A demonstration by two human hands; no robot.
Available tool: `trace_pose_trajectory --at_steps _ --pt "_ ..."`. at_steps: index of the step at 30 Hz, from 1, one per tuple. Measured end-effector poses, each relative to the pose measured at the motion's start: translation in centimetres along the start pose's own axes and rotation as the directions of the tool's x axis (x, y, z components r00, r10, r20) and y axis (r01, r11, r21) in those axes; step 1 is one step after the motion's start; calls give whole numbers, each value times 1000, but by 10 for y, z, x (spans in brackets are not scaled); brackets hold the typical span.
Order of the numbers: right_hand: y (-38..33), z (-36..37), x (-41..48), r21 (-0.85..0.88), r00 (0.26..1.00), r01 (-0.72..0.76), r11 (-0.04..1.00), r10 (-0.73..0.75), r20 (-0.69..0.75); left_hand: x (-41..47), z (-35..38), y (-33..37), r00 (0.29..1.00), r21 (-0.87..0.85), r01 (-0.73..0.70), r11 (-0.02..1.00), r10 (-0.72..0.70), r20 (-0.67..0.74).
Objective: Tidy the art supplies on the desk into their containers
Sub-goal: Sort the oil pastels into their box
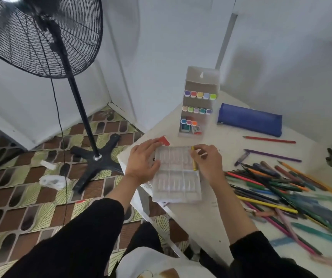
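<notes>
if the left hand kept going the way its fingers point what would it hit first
Probably the red piece lying just past the fingertips of the left hand, by the clear tray; the marker case stands beyond that.

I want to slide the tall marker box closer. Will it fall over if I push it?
Probably, if pushed up high: the marker box stands tall on a narrow base. Its upper rows look fuller than the bottom one, so it may be top-heavy. Its clear plastic looks thin, so it is likely light; push low.
</notes>
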State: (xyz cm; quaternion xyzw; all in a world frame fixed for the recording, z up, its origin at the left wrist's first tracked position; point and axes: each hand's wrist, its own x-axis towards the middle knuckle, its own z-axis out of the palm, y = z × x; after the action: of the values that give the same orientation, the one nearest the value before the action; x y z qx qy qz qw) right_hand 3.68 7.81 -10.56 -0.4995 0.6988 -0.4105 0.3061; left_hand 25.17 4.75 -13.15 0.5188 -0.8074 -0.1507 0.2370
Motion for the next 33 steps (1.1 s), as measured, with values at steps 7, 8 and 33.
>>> trace_pose_trajectory --at_steps 7,8,33 --pt "0 8 -2 37 999 20 999 -21 31 0 2 -2 1000 21 -9 1000 9 -6" --pt "-1 8 -2 48 999 16 999 -18 42 0 2 -2 1000 21 -11 1000 11 -10" --pt "25 -104 34 -456 997 70 887 -81 -3 0 3 -4 996 -127 -26 992 16 -82"
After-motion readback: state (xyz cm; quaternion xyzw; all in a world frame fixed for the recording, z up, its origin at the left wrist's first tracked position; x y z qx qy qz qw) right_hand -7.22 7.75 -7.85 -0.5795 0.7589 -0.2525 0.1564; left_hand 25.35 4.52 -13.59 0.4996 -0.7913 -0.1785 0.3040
